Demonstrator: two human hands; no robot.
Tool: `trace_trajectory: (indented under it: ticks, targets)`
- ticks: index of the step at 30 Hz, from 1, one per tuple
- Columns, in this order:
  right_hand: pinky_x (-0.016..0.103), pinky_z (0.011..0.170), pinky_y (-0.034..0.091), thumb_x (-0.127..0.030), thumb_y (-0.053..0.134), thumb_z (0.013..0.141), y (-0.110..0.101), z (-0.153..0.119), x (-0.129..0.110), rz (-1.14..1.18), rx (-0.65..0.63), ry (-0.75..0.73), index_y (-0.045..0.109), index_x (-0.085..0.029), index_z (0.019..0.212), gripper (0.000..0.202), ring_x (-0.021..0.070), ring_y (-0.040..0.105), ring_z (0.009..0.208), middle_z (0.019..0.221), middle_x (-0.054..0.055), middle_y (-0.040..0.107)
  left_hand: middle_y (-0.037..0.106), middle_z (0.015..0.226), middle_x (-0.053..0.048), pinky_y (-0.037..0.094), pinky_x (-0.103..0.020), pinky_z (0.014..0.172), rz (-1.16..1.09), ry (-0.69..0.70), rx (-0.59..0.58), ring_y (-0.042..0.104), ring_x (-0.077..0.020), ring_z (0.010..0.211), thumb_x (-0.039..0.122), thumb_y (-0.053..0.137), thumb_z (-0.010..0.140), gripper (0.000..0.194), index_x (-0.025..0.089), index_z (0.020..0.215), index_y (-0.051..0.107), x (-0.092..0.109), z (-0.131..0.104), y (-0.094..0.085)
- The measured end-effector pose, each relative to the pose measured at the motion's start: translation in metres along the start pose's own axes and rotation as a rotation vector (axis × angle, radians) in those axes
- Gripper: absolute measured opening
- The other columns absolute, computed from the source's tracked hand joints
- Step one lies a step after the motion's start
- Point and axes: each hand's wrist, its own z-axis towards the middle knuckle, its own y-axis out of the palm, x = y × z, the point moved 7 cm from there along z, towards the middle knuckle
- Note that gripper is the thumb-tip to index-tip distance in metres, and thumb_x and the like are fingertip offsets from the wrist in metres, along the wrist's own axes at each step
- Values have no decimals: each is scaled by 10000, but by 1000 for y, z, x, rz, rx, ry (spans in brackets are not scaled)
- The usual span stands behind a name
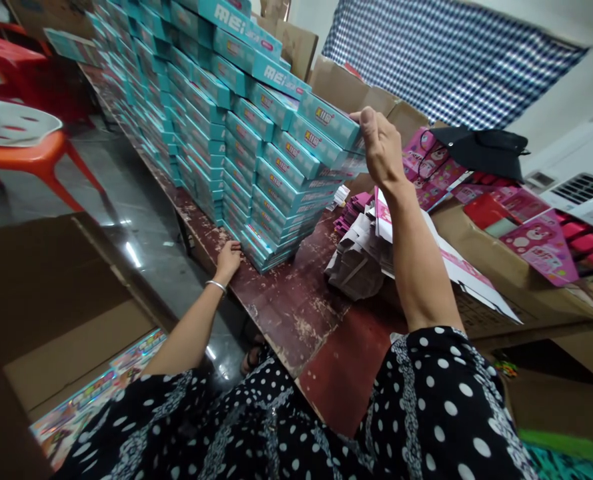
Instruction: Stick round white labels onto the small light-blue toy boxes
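Note:
Tall stacks of flat turquoise boxes with white and yellow print stand close together on a worn red-brown table (296, 317). My right hand (382, 148) is raised at the near end of the stacks, its fingers and thumb closed on the right end of the top turquoise box (326, 119). That box rests on the others in its column. Lower down, my left hand (229, 261) lies on the table's edge beside the foot of the stacks (259, 250). Its fingers are loosely bent and hold nothing; a bracelet circles the wrist.
White-and-orange chair (19, 133) stands left, across the floor. An open cardboard box (71, 360) with colourful packs sits at lower left. Folded grey-white card (359, 260) lies right of the stacks. Behind are pink boxes (541, 243), a black hat (486, 150) and a checked curtain (441, 60).

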Motion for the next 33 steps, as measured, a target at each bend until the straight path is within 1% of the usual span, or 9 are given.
trace_trajectory:
  ticks: [5, 14, 19, 21, 23, 26, 27, 30, 33]
  targets:
    - [541, 1091, 532, -997, 209, 958, -5, 1, 1, -23, 40, -32, 774, -253, 1000, 935, 332, 692, 1131, 1115, 130, 792, 716, 1330, -121, 671, -453, 938, 79, 23, -26, 738, -254, 1108, 417, 743, 1067, 401, 167, 1376, 686, 6, 0, 1]
    - [596, 1156, 544, -1018, 159, 936, -10, 6, 24, 43, 23, -24, 855, -277, 1118, 1033, 357, 741, 1243, 1217, 118, 823, 738, 1255, -104, 655, -458, 962, 186, 122, -27, 738, -243, 1080, 411, 743, 1066, 337, 160, 1289, 713, 28, -25, 3]
    - [607, 1178, 540, -1024, 266, 943, -13, 9, 33, 113, 44, 24, 876, -263, 1080, 985, 365, 759, 1238, 1205, 134, 834, 734, 1155, -84, 639, -460, 959, 183, 232, 81, 726, -235, 1023, 389, 728, 1067, 271, 154, 1201, 716, 63, -51, -8]
    - [596, 1184, 544, -1020, 286, 944, -13, 9, 35, 110, 38, 26, 877, -279, 1103, 961, 349, 760, 1228, 1201, 123, 837, 716, 1161, -109, 602, -513, 1047, 163, 323, 179, 710, -277, 1102, 312, 647, 1083, 184, 163, 1171, 710, 95, -59, -20]
    - [584, 1192, 544, -1010, 277, 955, -12, 9, 36, 97, 24, 18, 873, -290, 1139, 952, 332, 755, 1236, 1206, 112, 835, 694, 1235, -142, 538, -541, 1157, 138, 444, 258, 666, -319, 1235, 252, 562, 1082, 188, 189, 1187, 704, 144, -65, -32]
    - [573, 1197, 541, -986, 272, 977, -13, 8, 35, 98, 24, 11, 868, -278, 1156, 943, 318, 752, 1252, 1210, 108, 831, 661, 1378, -108, 449, -507, 1272, 107, 698, 297, 583, -310, 1385, 326, 579, 1091, 215, 267, 1262, 695, 243, -73, -42]
    - [574, 1196, 540, -983, 266, 980, -13, 7, 35, 96, 26, 11, 867, -273, 1152, 947, 318, 752, 1257, 1212, 111, 830, 660, 1374, -116, 419, -538, 1294, 94, 871, 322, 572, -326, 1397, 348, 579, 1098, 219, 264, 1261, 699, 284, -79, -43]
    - [582, 1195, 533, -995, 224, 970, -11, 6, 32, 84, 29, 19, 863, -270, 1148, 984, 318, 752, 1254, 1233, 123, 829, 624, 1415, -115, 343, -592, 1340, 134, 1183, 287, 517, -355, 1461, 385, 612, 1092, 250, 276, 1297, 704, 381, -88, -32]
    - [593, 1190, 530, -1018, 216, 948, -11, 6, 31, 87, 42, 32, 862, -274, 1155, 1006, 321, 755, 1238, 1254, 124, 830, 603, 1403, -139, 357, -637, 1319, 216, 1227, 217, 504, -397, 1443, 359, 705, 1025, 227, 252, 1220, 751, 432, -73, -14]
